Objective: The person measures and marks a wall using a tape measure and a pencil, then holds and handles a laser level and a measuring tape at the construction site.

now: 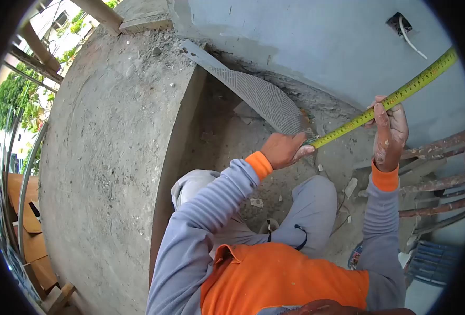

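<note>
A yellow tape measure (419,82) stretches slantwise across the view, its blade running up to the right. My left hand (284,149) is closed on the lower end of the blade, near the floor. Further up, my right hand (391,131) pinches the blade between thumb and fingers, in front of the grey wall. The tape's case is not visible. Just beyond my left hand lies a long grey strip (261,97) with a grooved line pattern, leaning from the raised concrete edge down to the floor.
A raised concrete slab (106,157) fills the left side. The grey wall (306,42) has a box opening with a white cable (412,41). Rusty poles (437,185) and a blue crate (434,262) stand at right. Rubble chips (351,187) lie on the floor.
</note>
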`<state>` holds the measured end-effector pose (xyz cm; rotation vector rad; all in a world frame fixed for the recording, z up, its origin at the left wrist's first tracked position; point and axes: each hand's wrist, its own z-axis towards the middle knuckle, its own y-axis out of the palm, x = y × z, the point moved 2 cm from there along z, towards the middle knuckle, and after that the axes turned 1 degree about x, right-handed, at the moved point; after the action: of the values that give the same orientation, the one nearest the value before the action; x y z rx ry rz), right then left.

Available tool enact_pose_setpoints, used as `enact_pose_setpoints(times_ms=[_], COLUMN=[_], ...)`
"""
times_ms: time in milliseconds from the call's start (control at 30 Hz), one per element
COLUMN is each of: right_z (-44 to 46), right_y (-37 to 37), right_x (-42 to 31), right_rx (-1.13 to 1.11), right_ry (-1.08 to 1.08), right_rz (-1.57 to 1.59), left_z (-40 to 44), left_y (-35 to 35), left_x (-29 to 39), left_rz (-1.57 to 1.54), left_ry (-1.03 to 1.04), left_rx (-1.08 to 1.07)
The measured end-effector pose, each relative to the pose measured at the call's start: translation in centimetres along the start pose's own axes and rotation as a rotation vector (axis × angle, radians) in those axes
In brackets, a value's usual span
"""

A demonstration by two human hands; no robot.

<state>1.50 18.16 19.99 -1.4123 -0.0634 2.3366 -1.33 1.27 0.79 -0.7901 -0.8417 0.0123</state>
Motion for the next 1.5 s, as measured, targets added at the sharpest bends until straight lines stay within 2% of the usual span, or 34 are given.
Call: enact_pose_setpoints(times_ms=[67,133,267,400,467,600,667,733,767,800,867,1033,1200,1500], right_z=[1.9,2.9,6.2,7.2,6.1,2.4,0.6,-1.8,-3.0,-4.1,-6.6,-13.5,-17.0,-17.1], right_y=[-0.9,2.5,3.9,2.9,1.4,-2.6,-5.1,-8.2,-9.8,-11.2,-13.5,-19.3,-20.4,-19.1], right_x=[0.3,-1.3,-1.4,-1.6,-1.2,0.4,0.7,0.4,0.2,-0.2,-2.0,-3.8,-5.3,-7.5], right_rx=[-0.04,-0.074,-0.097,-0.046,0.002,0.127,0.203,0.294,0.326,0.352,0.41,0.553,0.592,0.611], right_ry=[0.096,0.077,0.051,-0.026,-0.011,0.059,0.082,0.108,0.113,0.114,0.156,0.273,0.292,0.24], right_rz=[-0.024,-0.035,-0.078,-0.093,-0.118,-0.225,-0.263,-0.301,-0.327,-0.35,-0.456,-0.701,-0.699,-0.737], left_z=[1.5,-0.3,0.4,0.6,0.5,0.9,1.3,3.3,4.6,6.2,10.0,16.2,17.6,17.9], left_y=[0.7,-2.9,-4.1,-4.1,-3.7,-3.3,-2.9,-4.6,-6.6,-8.8,-13.7,-16.7,-16.7,-17.8], left_x=[-0.2,-1.3,-2.2,-3.0,-3.6,-5.1,-6.4,-7.3,-7.4,-7.5,-9.6,-15.6,-15.2,-14.8], left_rz=[0.016,0.01,-0.001,-0.059,-0.026,-0.02,-0.157,-0.324,-0.422,-0.4,-0.357,-0.358,-0.306,-0.288], left_ry=[0.002,-0.02,-0.046,-0.025,-0.019,-0.053,-0.075,0.13,0.083,0.084,0.204,0.247,0.284,0.382], left_rx=[0.091,0.124,0.2,0.186,0.221,0.141,0.22,0.429,0.4,0.486,0.613,0.632,0.675,0.765])
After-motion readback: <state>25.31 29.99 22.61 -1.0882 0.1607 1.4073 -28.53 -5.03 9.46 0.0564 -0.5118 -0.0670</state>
